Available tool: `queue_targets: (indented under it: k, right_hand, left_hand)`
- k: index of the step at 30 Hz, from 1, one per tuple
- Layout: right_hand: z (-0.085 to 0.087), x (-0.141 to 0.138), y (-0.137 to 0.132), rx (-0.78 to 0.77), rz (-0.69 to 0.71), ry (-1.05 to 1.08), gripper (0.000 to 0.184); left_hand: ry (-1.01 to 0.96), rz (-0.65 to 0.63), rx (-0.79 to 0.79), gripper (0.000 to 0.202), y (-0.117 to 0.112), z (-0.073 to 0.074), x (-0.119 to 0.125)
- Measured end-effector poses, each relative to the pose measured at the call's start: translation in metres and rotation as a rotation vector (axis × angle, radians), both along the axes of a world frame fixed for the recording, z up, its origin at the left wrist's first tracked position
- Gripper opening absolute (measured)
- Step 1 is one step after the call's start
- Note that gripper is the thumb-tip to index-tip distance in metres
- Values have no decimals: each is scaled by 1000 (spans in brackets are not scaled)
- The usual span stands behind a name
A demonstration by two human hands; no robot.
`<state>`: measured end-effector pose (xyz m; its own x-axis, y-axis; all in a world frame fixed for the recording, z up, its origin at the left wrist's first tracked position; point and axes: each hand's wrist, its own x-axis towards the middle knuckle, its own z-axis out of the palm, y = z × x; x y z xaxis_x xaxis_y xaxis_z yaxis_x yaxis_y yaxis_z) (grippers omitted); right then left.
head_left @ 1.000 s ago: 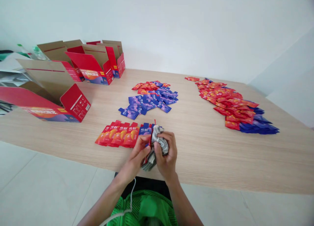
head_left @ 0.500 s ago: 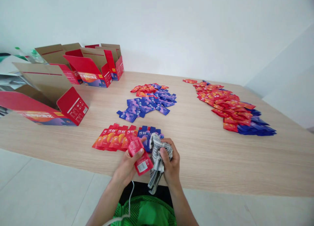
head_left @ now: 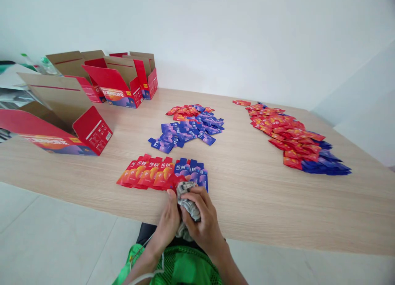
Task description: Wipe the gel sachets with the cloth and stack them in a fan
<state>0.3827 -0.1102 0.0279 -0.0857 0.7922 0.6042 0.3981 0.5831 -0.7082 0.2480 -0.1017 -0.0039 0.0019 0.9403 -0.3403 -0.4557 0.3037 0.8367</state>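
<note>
Red pouch [head_left: 177,179] is sitting between the two hands over the near edge of the surface [head_left: 262,206], mostly hiding behind a striped cloth [head_left: 187,200]. The left hand [head_left: 168,219] is apparently holding it, fingertips hidden, probably giving the cloth firm backing. The right hand [head_left: 202,215] is keeping its fingers narrow around the bunched cloth, likely pressing it to the pouch. From the hands, a row [head_left: 154,171] is lying at eleven o'clock, reds then blues, overlapping perhaps so that each label is showing. A small heap [head_left: 189,130] is spreading at twelve, a larger heap [head_left: 286,134] at two. Boxes [head_left: 119,97] are standing open at ten, probably leaving working room.
</note>
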Motion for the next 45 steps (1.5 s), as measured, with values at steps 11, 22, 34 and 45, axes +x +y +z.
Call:
queue_targets:
  k: [11,22,34,45]
  right_hand:
    - [-2,2,5,-49,8,110,25]
    - [-5,-1,12,-67,-18,194,20]
    - [-5,20,7,-224,99,193,12]
    - [-10,66,9,-257,-306,326,26]
  left_hand:
    - [294,-36,114,37,-12,-10,2]
    - [116,-107,157,37,-23,-20,-6]
    - [1409,174,227,69,72,51,-77]
    - [1870,-29,8,68,110,30,-74]
